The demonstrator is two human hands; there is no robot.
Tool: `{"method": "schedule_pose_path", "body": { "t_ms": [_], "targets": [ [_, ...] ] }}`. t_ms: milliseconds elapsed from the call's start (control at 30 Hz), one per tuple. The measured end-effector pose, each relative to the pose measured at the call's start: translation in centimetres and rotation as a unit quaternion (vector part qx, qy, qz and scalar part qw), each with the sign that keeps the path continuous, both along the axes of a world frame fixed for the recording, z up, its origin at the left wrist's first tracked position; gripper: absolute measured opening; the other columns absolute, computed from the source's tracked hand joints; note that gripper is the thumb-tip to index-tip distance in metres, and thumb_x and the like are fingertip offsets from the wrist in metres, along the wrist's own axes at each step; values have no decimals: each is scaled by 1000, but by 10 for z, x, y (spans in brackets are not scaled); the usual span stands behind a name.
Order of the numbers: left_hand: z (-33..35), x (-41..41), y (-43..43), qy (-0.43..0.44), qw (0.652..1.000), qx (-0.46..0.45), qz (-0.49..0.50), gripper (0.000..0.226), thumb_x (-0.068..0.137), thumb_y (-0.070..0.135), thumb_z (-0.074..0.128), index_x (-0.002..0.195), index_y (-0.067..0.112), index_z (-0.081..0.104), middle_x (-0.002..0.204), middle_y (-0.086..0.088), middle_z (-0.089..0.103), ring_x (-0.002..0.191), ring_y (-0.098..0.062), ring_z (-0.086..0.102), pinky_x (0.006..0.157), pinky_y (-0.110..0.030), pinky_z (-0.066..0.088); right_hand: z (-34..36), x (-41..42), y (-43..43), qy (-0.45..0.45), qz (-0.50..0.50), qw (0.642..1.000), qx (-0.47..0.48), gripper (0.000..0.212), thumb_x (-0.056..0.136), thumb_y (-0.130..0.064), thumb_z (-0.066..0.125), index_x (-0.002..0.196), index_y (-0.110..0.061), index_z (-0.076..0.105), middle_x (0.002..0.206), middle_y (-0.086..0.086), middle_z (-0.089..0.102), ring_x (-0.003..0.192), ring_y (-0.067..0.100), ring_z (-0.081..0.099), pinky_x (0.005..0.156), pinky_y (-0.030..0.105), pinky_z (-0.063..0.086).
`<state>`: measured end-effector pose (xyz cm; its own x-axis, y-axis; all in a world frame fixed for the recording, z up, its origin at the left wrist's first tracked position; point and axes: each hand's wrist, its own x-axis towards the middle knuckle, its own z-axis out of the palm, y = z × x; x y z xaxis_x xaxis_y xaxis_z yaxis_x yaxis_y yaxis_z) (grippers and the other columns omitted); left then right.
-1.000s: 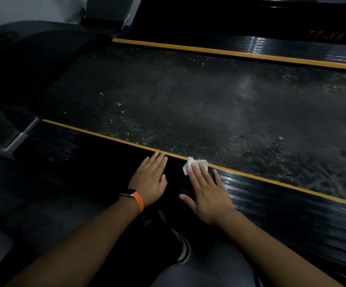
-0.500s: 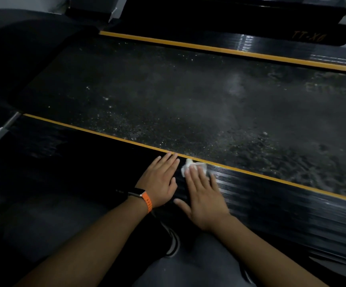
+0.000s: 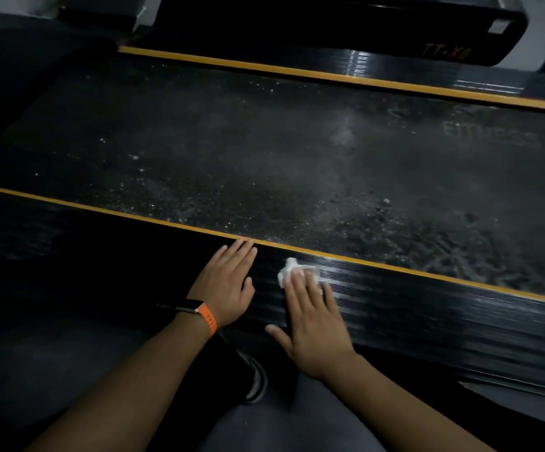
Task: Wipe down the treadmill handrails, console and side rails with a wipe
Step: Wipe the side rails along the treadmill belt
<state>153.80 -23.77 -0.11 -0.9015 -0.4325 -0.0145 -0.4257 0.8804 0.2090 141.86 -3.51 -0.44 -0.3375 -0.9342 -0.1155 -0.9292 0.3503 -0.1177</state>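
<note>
The near side rail (image 3: 434, 324) of the treadmill runs as a black ribbed strip from the left edge of the frame down to the right edge, with a yellow stripe (image 3: 395, 265) along its upper border. Above it the belt (image 3: 264, 151) fills the middle of the frame, dark grey and flecked with pale specks. The far side rail (image 3: 392, 72), with its own yellow stripe, crosses the upper part of the frame.

The wipe (image 3: 287, 272), a small crumpled white piece, lies on the near side rail just below centre, close under the yellow stripe. The right hand (image 3: 313, 327) lies flat over it with fingers straight and slightly spread, the fingertips pressing the wipe onto the ribs and the thumb out to the left; part of the wipe shows beyond the fingertips, up and to the left.

The left hand (image 3: 225, 285) rests palm down on the same rail just left of the wipe, fingers straight and together, their tips reaching the yellow stripe; it holds nothing, and the two hands lie near each other without touching. A watch (image 3: 193, 306) on an orange band (image 3: 208, 319) sits at the left wrist; a dark shoe (image 3: 256, 383) with a pale sole edge shows between the forearms, low in the frame.
</note>
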Motion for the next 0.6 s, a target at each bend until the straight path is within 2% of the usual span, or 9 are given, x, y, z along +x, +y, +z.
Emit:
{"method": "schedule_pose_path", "body": {
  "t_ms": [133,400,467,600],
  "targets": [
    [1,0,1,4,1000,2,8,68,95,36,32,156,10,40,166,-5,30,156,-17,20,128,-43,19,-1,21,-26,7,45,998,-36,89,100,-72,32,161,-8,34,169,13,27,158,31,20,121,55,15],
    [1,0,0,-2,1000,8,6,67,98,37,28,160,12,34,169,-3,24,158,-17,14,128,-42,15,-5,-16,47,39,8,999,0,87,104,-70,27,165,-9,22,174,11,14,161,29,10,124,54,16],
    [2,0,1,0,1000,10,5,67,98,37,29,159,11,34,168,-3,25,157,-17,15,128,-42,16,-4,-7,40,33,-3,999,7,88,103,-71,29,164,-7,25,173,14,17,161,32,10,123,55,17],
    [2,0,1,6,1000,6,5,66,96,35,32,157,10,39,167,-5,30,157,-17,19,128,-43,20,-3,26,0,19,49,998,-26,90,99,-70,37,162,-6,33,170,15,26,159,35,19,123,55,15]
  ]
}}
